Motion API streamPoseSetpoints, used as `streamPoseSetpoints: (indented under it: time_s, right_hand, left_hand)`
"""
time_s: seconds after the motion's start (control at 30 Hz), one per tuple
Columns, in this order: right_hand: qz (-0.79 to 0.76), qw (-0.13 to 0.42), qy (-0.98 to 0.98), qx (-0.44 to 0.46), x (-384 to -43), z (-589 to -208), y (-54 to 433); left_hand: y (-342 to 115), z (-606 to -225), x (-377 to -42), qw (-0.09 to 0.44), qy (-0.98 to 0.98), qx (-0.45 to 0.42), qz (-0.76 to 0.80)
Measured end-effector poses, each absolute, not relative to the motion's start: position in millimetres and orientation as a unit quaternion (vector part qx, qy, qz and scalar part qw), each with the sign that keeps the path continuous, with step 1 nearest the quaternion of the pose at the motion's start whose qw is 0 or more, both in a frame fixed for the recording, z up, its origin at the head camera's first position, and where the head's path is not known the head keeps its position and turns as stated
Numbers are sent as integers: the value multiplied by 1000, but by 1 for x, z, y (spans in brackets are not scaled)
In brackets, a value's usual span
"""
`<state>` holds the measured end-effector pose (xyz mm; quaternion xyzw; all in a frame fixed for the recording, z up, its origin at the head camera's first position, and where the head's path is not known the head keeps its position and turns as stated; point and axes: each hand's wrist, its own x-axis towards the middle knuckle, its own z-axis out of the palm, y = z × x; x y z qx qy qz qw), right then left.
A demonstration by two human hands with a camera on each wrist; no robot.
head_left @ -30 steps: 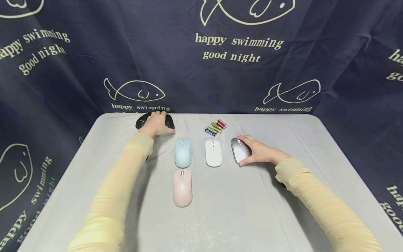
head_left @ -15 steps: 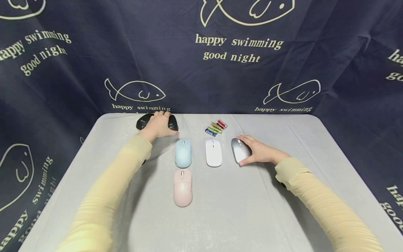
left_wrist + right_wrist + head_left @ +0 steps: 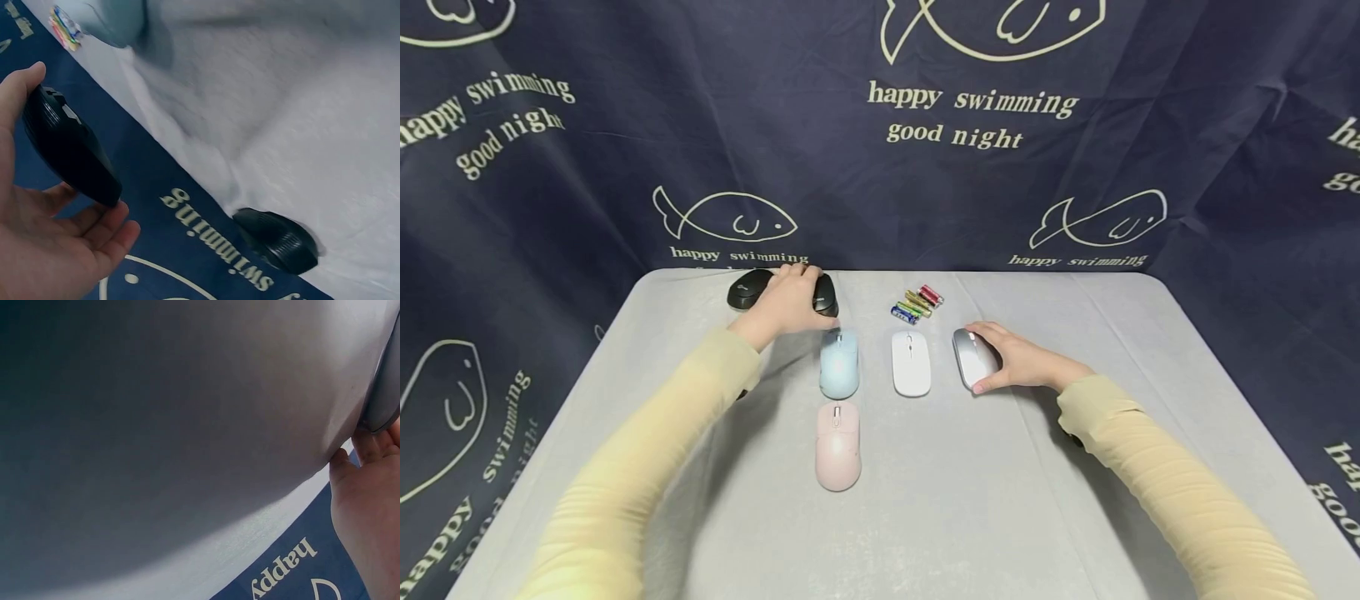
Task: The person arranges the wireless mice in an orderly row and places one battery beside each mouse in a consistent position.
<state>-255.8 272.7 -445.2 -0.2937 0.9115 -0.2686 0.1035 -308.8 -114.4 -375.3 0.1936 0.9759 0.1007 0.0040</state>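
My left hand (image 3: 786, 302) grips a black computer mouse (image 3: 69, 147) between the thumb and the fingertips, at the table's back left. In the head view part of that mouse is hidden behind the hand. A second black mouse (image 3: 748, 290) lies just left of the hand. Right below the left thumb is a light blue mouse (image 3: 839, 367). My right hand (image 3: 1018, 358) holds a silver-grey mouse (image 3: 973, 360) by its two ends, with the thumb at the near end and the fingers at the far end. In the right wrist view only an edge of this mouse (image 3: 384, 394) shows.
A white mouse (image 3: 911, 364) lies between the blue and the silver-grey ones. Nearer the front lies a pink mouse (image 3: 838, 447). Several coloured batteries (image 3: 916, 305) are grouped near the back edge of the pale table (image 3: 925, 517). Dark blue printed cloth (image 3: 850, 208) hangs around it.
The left hand has moved right with the black mouse, away from the other black mouse, which now shows more fully. The right hand has stayed on the silver-grey mouse.
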Motion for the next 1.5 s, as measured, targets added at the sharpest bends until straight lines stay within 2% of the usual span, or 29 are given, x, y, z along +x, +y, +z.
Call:
streamPoseSetpoints:
  time_s: [0.37,0.9,1.5]
  right_hand:
    - [-273,106,911,-290,-256,-445,274]
    - [-268,103,913,-291,-256,-446,275]
    - [-269,99,910,-300,-258,-448,273]
  left_hand:
    - [-95,-371,-283,-49,965,226,125]
    - [-72,-360,-240,-61,953,268,129]
    - [-57,-372,-200,-55,946,292,131]
